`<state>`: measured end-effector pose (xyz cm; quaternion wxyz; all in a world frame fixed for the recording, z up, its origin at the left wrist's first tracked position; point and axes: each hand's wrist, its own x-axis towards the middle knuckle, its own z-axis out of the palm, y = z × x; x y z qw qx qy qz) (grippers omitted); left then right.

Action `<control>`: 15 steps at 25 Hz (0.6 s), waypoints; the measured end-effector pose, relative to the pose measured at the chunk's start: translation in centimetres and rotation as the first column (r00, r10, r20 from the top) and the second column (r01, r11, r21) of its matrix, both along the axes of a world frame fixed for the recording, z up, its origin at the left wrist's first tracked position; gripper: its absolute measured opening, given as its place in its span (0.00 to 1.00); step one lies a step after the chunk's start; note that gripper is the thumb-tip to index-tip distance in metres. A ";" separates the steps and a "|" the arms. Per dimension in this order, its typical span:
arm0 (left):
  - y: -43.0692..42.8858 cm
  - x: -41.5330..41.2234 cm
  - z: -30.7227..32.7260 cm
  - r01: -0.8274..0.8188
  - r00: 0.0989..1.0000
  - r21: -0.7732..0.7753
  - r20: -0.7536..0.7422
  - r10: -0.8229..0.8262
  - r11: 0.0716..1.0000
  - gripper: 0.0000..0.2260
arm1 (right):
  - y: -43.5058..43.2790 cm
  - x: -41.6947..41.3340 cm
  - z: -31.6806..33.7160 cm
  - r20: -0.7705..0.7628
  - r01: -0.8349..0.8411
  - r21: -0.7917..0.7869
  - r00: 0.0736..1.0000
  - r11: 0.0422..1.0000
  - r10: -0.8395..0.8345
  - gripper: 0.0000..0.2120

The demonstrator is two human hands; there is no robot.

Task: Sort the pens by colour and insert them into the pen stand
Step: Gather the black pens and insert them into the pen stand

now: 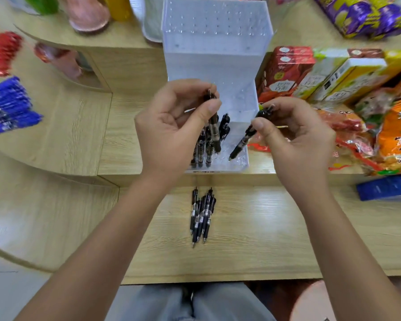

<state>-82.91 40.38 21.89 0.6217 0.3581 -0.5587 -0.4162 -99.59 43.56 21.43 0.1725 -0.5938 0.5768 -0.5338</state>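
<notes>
A tall tiered clear pen stand stands on the wooden shelf ahead of me. Several black pens stand in its lowest tier at the left. My left hand pinches a black pen near its top, tip down over that tier. My right hand pinches another black pen, tilted, with its tip at the lowest tier's right part. A small pile of black pens lies on the lower table in front of me. Blue pens and red pens lie at the far left.
Boxes and snack packets crowd the shelf right of the stand. A blue box lies at the right edge. Bottles and containers stand on a curved upper shelf at the back left. My lap shows below the table edge.
</notes>
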 end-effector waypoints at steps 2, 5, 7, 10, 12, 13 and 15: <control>-0.7 -0.5 -0.2 -0.014 1.000 0.017 0.006 0.014 1.000 0.12 | -0.7 0.4 -0.5 -0.007 0.009 -0.015 1.000 1.000 -0.009 0.07; -1.4 -1.0 -1.3 -0.018 0.999 0.036 0.044 0.016 0.999 0.11 | -1.4 0.9 -1.4 -0.016 0.032 -0.025 0.999 0.999 -0.033 0.07; -1.7 -0.9 -2.3 -0.036 0.992 0.028 0.125 0.032 0.999 0.11 | -1.8 1.1 -2.1 -0.035 0.040 -0.035 0.999 0.999 -0.041 0.08; -1.6 -0.8 -3.8 -0.054 0.971 0.051 0.237 0.040 0.997 0.10 | -2.4 1.4 -3.4 -0.065 0.031 -0.028 0.997 0.999 -0.033 0.09; -1.5 -0.7 -4.4 -0.056 0.964 0.093 0.264 0.029 0.994 0.09 | -2.8 1.7 -4.3 -0.079 0.033 -0.014 0.996 0.999 -0.034 0.09; -1.5 -0.6 -4.6 -0.060 0.958 0.096 0.285 0.030 0.994 0.08 | -2.9 1.8 -4.7 -0.084 0.033 -0.012 0.996 0.999 -0.034 0.09; -1.6 -0.5 -5.0 -0.091 0.919 0.039 0.389 0.069 0.995 0.07 | -3.1 1.9 -5.3 -0.095 0.028 -0.019 0.995 0.999 -0.030 0.08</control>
